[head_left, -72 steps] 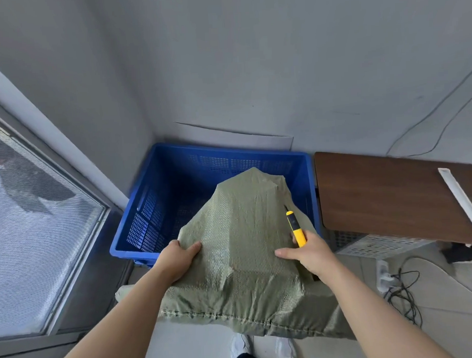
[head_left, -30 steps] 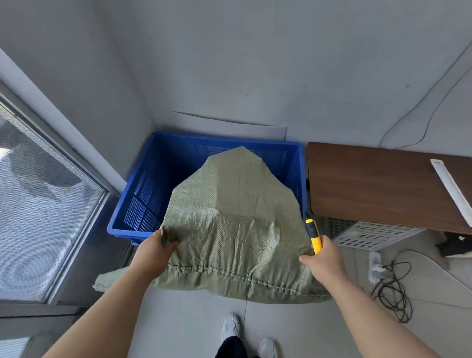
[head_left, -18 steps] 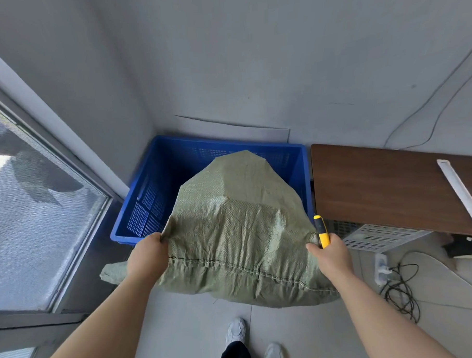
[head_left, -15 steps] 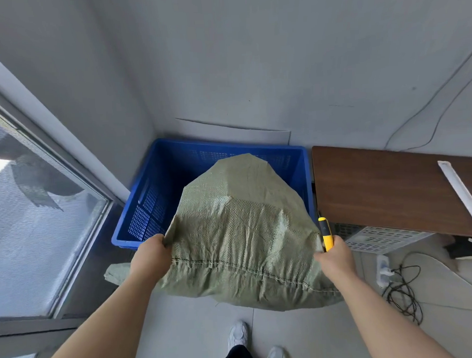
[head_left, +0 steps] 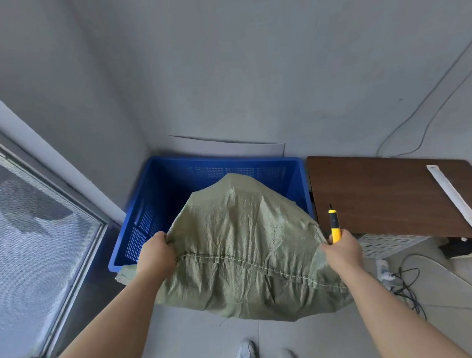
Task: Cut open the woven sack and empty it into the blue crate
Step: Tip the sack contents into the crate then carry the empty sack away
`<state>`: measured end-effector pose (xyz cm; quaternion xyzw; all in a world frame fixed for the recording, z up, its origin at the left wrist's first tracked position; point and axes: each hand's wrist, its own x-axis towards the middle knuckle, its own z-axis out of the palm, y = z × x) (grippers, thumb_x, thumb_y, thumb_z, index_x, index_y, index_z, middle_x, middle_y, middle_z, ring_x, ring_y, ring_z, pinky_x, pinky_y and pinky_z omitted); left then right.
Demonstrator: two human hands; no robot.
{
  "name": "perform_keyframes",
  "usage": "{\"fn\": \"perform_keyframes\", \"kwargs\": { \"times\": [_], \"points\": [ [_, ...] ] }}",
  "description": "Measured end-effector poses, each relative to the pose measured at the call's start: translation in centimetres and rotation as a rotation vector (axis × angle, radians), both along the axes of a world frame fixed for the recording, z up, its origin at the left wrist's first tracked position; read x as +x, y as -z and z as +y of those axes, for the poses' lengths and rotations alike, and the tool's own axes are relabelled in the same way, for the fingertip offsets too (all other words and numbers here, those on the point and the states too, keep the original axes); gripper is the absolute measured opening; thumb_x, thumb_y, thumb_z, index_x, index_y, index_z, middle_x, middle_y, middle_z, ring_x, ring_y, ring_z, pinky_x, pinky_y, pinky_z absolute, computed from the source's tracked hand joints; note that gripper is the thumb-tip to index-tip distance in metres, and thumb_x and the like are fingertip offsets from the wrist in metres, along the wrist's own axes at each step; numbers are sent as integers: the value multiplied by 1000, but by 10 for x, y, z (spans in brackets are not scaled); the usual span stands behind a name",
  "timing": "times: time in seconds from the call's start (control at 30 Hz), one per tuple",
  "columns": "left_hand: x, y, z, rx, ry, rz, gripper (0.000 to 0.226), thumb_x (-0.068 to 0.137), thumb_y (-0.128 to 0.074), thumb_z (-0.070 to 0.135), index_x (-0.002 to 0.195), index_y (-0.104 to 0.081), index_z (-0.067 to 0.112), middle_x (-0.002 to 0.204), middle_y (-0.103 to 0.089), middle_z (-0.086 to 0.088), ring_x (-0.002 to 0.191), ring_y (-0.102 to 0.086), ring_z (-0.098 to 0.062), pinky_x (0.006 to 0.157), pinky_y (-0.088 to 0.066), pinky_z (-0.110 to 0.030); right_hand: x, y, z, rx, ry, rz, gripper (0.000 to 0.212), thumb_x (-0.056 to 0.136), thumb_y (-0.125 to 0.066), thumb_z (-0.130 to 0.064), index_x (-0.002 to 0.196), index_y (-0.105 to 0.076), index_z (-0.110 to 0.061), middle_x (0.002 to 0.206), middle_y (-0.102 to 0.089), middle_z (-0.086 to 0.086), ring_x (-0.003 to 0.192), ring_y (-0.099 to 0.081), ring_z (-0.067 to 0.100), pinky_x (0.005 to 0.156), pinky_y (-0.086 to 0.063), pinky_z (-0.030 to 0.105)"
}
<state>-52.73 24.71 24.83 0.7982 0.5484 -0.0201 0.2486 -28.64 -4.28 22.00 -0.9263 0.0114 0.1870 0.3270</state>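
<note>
Grey walls [head_left: 224,71], tiled floor [head_left: 193,340] (blue crate [head_left: 173,192])

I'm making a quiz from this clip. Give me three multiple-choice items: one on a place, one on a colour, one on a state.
1. Where is the sack's far end?
A. over the crate
B. on a chair
C. in a cupboard

2. What colour is the knife's handle?
A. red
B. yellow
C. white

3. What is the left hand doing?
A. lying open
B. holding a cup
C. gripping the sack

Answers:
1 A, the sack's top overlaps the crate's inside.
2 B, the handle held in the right hand is yellow.
3 C, its fingers curl round the sack's edge.
</note>
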Motion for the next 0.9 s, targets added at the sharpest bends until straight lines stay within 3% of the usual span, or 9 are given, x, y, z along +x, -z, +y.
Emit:
{"fn": "perform_keyframes", "kwargs": {
  "times": [0.33, 0.47, 0.73, 0.9],
  "points": [
    [13, -6, 19, -17, -114, -111, 11, 91, -45, 7, 83, -53, 7, 79, -56, -9, 70, -51, -25, 61, -39, -35, 35, -13, 24, 46, -2, -56, 13, 83, -62, -5, 87, -53, -13, 74, -55, 5, 62, -52, 26, 54, -40, 32],
    [28, -20, 29, 6, -151, -147, 10, 90, -44, 4, 84, -52, 6, 81, -52, -8, 66, -43, -17, 63, -33, -33, 59, -27, 44, 44, -15, -86, 13, 82, -63, -5, 90, -54, -11, 76, -55, 4, 68, -55, 28, 56, -41, 32],
    [61, -42, 63, 86, -177, -206, 25, 85, -43, 3, 103, -61, 4, 93, -60, -13, 80, -46, -24, 68, -35, -34, 91, -53, 87, 64, -94, -158, 9, 85, -60, -7, 90, -54, -10, 83, -58, 8, 74, -58, 30, 65, -49, 39],
    [58, -37, 69, 73, -82, 39, 29, 84, -36, 6, 107, -48, 19, 81, -56, -5, 78, -53, -30, 69, -45, -40, 96, -45, 87, -4, -206, -128, 8, 87, -56, -4, 89, -50, -9, 76, -52, 8, 61, -48, 24, 50, -35, 31]
  ]
}}
